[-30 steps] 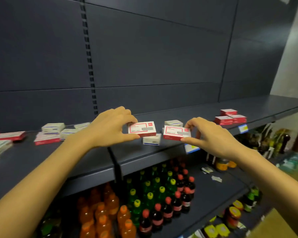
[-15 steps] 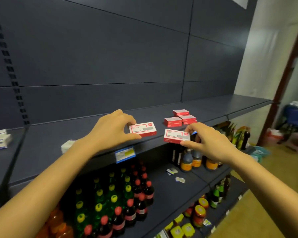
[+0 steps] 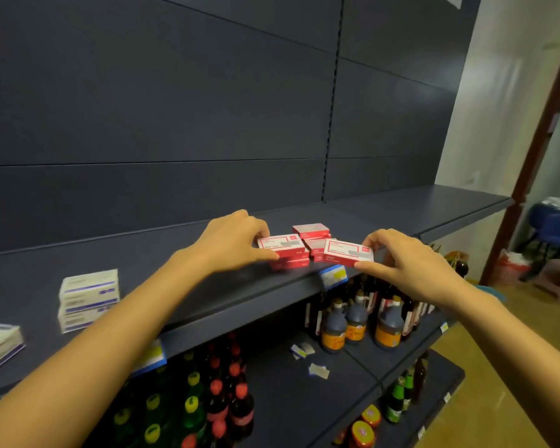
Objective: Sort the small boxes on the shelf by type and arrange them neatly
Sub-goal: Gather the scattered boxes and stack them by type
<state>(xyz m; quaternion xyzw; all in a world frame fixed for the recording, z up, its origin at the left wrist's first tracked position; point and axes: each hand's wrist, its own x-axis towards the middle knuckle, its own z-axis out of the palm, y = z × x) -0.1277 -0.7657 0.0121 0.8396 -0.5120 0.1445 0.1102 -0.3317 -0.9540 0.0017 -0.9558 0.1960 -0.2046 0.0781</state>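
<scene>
My left hand pinches a red box, set atop another red one at the shelf front edge. Right hand grips a 2nd red box, held just above the edge, long axis running L-R. Red stack sits right behind, btwn both hands; right is nearer the open slot. White/blue boxes lie well apart, left.

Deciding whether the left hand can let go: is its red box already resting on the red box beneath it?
Touching. In the head view the left hand holds its red box flush on the lower red box, with no gap visible.
</scene>
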